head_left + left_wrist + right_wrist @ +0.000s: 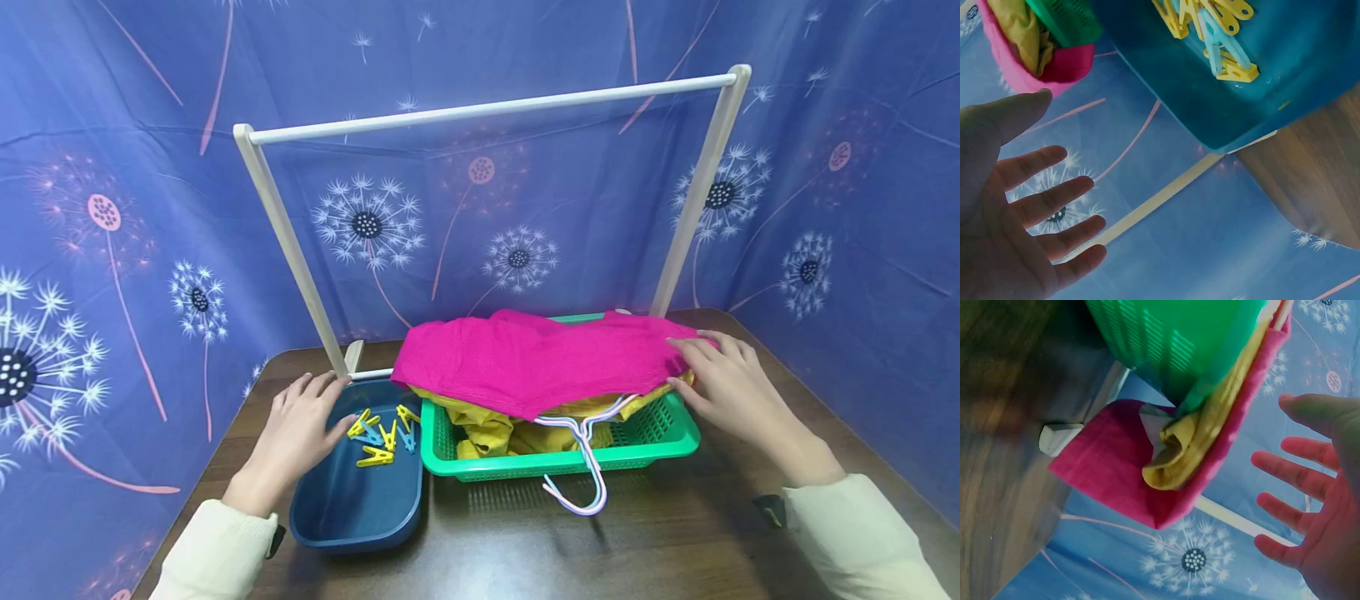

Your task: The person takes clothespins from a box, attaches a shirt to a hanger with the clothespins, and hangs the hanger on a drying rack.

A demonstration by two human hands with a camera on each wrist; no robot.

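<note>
Both hands are empty, fingers spread. My left hand [300, 425] is over the left side of a dark blue basin [352, 508] that holds several yellow and blue clothespins [377, 457]. At the right end of a bright pink garment [517, 358] is my right hand [731, 392]; the right wrist view shows a gap between its fingers and the cloth. Pink cloth lies across a green basket [555, 467], over yellow cloth [483, 429]. Hooks of pale hangers [596, 483] stick out from under it, over the basket's front rim. The hangers' other ends are mostly hidden.
Behind the basket stands a drying rack with a white top bar [487, 110] and pale wooden posts [292, 250]. A blue dandelion-print curtain [450, 42] surrounds the back and sides. Everything stands on a brown wooden table [525, 550].
</note>
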